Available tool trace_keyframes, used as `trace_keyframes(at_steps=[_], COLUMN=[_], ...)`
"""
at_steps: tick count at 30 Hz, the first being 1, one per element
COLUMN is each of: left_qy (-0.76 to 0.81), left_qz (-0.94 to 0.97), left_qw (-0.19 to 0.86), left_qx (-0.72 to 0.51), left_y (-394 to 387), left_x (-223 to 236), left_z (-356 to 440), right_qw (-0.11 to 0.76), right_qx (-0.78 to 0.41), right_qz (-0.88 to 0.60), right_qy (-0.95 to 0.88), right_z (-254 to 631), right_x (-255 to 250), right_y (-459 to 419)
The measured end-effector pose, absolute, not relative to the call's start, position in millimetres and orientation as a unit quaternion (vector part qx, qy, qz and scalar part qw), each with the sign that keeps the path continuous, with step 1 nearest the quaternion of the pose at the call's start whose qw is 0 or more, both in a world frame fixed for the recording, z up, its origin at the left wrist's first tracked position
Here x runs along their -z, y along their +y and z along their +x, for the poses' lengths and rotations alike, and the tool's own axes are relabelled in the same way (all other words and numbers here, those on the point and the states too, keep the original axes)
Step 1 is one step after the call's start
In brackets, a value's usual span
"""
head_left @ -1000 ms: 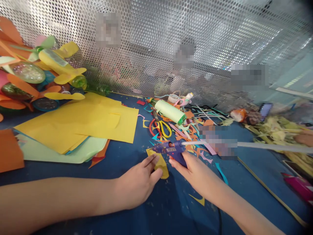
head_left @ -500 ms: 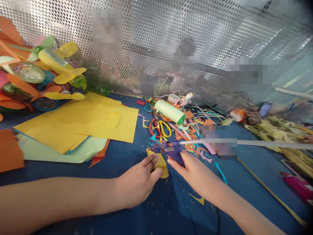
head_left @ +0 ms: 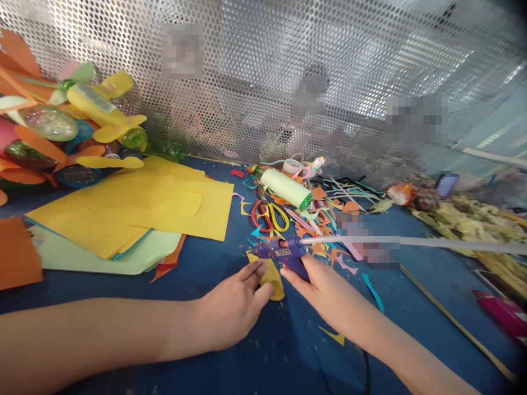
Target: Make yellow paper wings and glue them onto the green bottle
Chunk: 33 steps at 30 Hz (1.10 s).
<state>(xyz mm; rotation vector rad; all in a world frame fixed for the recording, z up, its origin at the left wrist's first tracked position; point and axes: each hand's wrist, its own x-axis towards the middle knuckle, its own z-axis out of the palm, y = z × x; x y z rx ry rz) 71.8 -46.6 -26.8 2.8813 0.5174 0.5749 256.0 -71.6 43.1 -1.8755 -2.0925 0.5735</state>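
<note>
My left hand (head_left: 234,304) is closed on a small yellow paper cutout (head_left: 272,277), holding it against the blue table (head_left: 173,376). In my right hand (head_left: 319,282) is a blue hot glue gun (head_left: 288,253), its fingers wrapped round the handle. A long pale glue stick (head_left: 432,243) runs out of the gun's back to the right. The nozzle is over the far left end of the yellow cutout; whether it touches the paper I cannot tell. Behind the gun lie scissors (head_left: 280,217) with red and yellow handles.
A paper-wrapped green bottle (head_left: 286,186) lies among colourful paper scraps (head_left: 321,219). Yellow paper sheets (head_left: 164,203) are stacked at left, below bottle crafts with paper blades (head_left: 96,112). A perforated metal screen (head_left: 247,60) stands behind. A thin stick (head_left: 453,318) lies at right.
The glue gun in my right hand has shifted slightly to the left along the end of the yellow cutout. My left hand stays nearly still on the paper.
</note>
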Motion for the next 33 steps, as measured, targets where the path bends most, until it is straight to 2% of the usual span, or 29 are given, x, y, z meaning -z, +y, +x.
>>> trace_keyframes(at_steps=[24, 33], left_qy=[0.177, 0.196], left_qz=[0.970, 0.963], left_qw=[0.044, 0.062], left_qx=[-0.160, -0.173], left_y=[-47.9, -48.7], left_x=[19.4, 19.4], left_z=[72.3, 71.1], right_qw=[0.100, 0.175], right_qx=[-0.117, -0.167], right_qz=[-0.684, -0.670], right_qy=[-0.713, -0.702], right_z=[276.5, 289.4], right_x=[-38.9, -48.5], right_y=[-69.8, -69.2])
